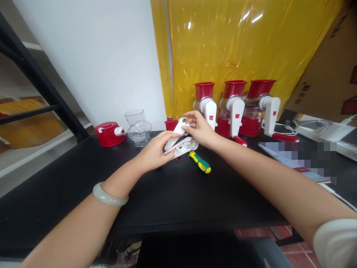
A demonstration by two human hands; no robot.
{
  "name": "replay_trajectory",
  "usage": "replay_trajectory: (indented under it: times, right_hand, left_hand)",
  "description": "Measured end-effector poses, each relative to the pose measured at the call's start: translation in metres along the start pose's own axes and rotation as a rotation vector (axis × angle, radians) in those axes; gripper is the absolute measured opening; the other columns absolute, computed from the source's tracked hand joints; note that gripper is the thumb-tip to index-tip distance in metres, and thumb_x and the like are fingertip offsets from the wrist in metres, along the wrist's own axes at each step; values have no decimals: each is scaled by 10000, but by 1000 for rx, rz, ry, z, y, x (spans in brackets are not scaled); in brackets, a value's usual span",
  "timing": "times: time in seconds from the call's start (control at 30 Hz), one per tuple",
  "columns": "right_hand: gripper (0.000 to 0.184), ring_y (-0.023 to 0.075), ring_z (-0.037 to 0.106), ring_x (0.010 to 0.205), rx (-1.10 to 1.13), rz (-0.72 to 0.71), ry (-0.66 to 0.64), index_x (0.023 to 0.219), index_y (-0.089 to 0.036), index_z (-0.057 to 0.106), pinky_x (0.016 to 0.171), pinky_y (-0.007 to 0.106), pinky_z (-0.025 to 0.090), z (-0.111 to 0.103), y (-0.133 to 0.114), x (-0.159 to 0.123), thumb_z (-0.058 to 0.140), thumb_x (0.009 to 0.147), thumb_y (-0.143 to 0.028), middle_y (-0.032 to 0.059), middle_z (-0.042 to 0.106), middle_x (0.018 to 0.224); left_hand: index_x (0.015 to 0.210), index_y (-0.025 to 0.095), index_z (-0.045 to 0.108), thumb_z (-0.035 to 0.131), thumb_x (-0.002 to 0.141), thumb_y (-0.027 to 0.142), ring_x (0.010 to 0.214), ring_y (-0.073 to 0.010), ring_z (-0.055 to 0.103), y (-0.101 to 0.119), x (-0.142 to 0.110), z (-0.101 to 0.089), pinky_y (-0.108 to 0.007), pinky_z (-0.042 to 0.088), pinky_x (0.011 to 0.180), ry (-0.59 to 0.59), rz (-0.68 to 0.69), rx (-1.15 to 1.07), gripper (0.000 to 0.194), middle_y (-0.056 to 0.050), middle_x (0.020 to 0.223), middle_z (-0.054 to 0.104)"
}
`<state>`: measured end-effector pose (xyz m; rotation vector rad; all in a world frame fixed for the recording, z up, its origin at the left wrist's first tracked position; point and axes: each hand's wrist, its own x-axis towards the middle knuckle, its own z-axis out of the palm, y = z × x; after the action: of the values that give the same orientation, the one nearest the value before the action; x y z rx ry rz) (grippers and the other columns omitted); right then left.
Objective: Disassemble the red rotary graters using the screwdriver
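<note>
Both my hands meet over a black table [173,197] around white plastic handle parts [181,146]. My left hand [154,152] wraps round the lower end of the parts, fingers closed. My right hand [199,129] pinches a white piece [180,125] at the upper end, with a small red bit showing behind it. A screwdriver [200,162] with a green and yellow handle lies on the table just right of the parts, untouched.
Three red and white hand-crank graters [237,108] stand in a row at the back against yellow plastic sheeting. A red base [109,133] and clear plastic cups [138,128] sit at back left. Papers [290,158], a cable and a cardboard box [329,67] are at right.
</note>
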<state>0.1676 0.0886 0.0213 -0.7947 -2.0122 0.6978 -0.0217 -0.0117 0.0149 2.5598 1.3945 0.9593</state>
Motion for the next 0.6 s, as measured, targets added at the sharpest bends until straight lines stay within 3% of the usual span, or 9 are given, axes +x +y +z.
replay_trajectory:
  times: [0.17,0.27,0.37,0.47,0.6]
  right_hand:
    - [566,197,656,944,-229,-86,39,1466,-274,361,824,340,530,-14,-13,3,571,943,-322,82,595,1163]
    - [479,200,652,929,-118,-161,184,1418,-300,410,806,356,545,-26,-13,8,543,958,-322,72,593,1124]
    - [348,176,648,848,113,-248,338,1310,-295,486,761,347,565,-35,-6,14,535,967,-331,51,590,1013]
    - [300,160,644,767,235,-276,337,1200,-273,536,701,328,573,-40,-3,17,609,932,-388,29,592,922]
    - [347,155,633,683,263,-264,270,1121,-253,566,621,311,556,-40,-11,15,658,889,-493,3,594,804]
  left_hand:
    - [1467,249,391,584,861,244,694,-116,697,2,-2,-1,-255,541,670,52,-185,-117,637,-129,1389,626]
    - [1527,230,326,557,889,278,661,-139,716,1,-1,-1,-255,524,624,72,-244,-129,680,-132,1288,690]
    - [1461,208,463,506,898,261,652,-158,731,-3,0,-2,-272,530,634,92,-299,-81,566,-98,1200,718]
    - [1352,207,567,483,892,250,613,-160,724,-8,1,-2,-283,538,623,119,-365,-76,470,-70,1138,725]
    - [1369,216,481,482,885,279,516,-144,671,-12,3,-1,-289,529,535,175,-488,-247,488,-69,1123,729]
